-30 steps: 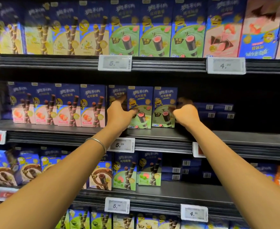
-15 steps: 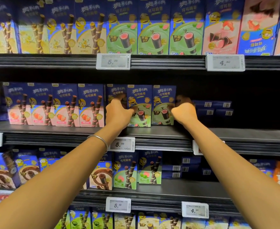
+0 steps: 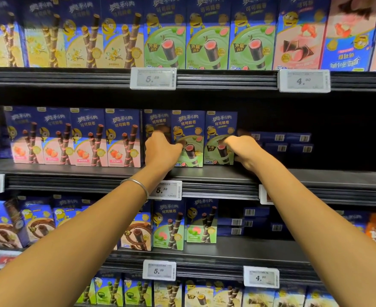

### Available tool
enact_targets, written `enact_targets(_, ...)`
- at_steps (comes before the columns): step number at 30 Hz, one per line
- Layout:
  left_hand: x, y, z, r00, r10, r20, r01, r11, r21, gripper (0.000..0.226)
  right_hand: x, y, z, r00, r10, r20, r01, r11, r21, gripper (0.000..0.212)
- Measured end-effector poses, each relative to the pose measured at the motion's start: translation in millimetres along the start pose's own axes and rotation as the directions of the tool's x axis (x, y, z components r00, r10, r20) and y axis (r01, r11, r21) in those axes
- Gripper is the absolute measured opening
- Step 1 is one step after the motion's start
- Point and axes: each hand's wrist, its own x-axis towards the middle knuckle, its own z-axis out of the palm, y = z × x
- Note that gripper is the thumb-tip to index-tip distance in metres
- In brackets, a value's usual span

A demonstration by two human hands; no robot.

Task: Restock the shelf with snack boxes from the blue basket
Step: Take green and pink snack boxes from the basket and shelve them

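Observation:
Three green-and-blue snack boxes stand side by side on the middle shelf (image 3: 304, 177). My left hand (image 3: 160, 151) grips the left box (image 3: 156, 120) from the front, covering its lower half, with the thumb on the middle box (image 3: 188, 124). My right hand (image 3: 243, 151) holds the right box (image 3: 221, 122), thumb on its front and fingers round its right side. The blue basket is out of view.
Strawberry boxes (image 3: 89, 138) stand close on the left of the green ones. Dark boxes lying flat, barcodes outward (image 3: 280, 142), sit deep in the shelf to the right, with dark bare shelf in front of them. Price tags (image 3: 166, 190) hang on the shelf edge. Rows above and below are stocked.
Both hands have stayed on the green boxes. My left forefinger, raised before, has curled down onto the left box. The view has shifted slightly.

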Motion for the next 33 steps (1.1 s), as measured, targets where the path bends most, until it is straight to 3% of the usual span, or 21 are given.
enact_targets(7,0,1,1,1.0,-0.004,-0.002,0.004,1.0,0.005,0.05,1,2,-1,1.0,-0.007,0.018,0.007,1.0,-0.024,0.045)
enact_targets(13,0,2,1,1.0,-0.008,0.008,0.008,1.0,0.0,0.043,-2,1,1,1.0,-0.005,0.022,0.005,1.0,-0.014,0.032)
enact_targets(18,-3,6,-8,0.998,0.042,-0.041,-0.049,0.983,-0.178,0.044,-4,3,-7,0.998,0.052,0.019,-0.053,0.994,0.099,0.057)
enact_targets(21,-5,10,-16,0.998,0.027,-0.059,-0.043,0.959,-0.281,0.047,-7,6,-14,0.999,0.026,-0.019,-0.022,0.981,0.191,0.056)
enact_targets(24,-17,15,-26,0.995,0.042,-0.089,-0.071,0.934,-0.35,0.053,-20,2,-24,0.999,-0.001,-0.049,0.013,0.972,0.236,0.075)
enact_targets(27,-43,22,-39,0.991,0.06,-0.119,-0.109,0.876,-0.47,0.048,-45,1,-34,0.994,-0.084,-0.067,0.098,0.969,0.227,0.083)
enact_targets(33,-150,7,-54,0.989,0.027,-0.145,-0.113,0.771,-0.626,0.04,-141,37,-55,0.898,-0.439,-0.035,0.428,0.851,0.304,0.06)
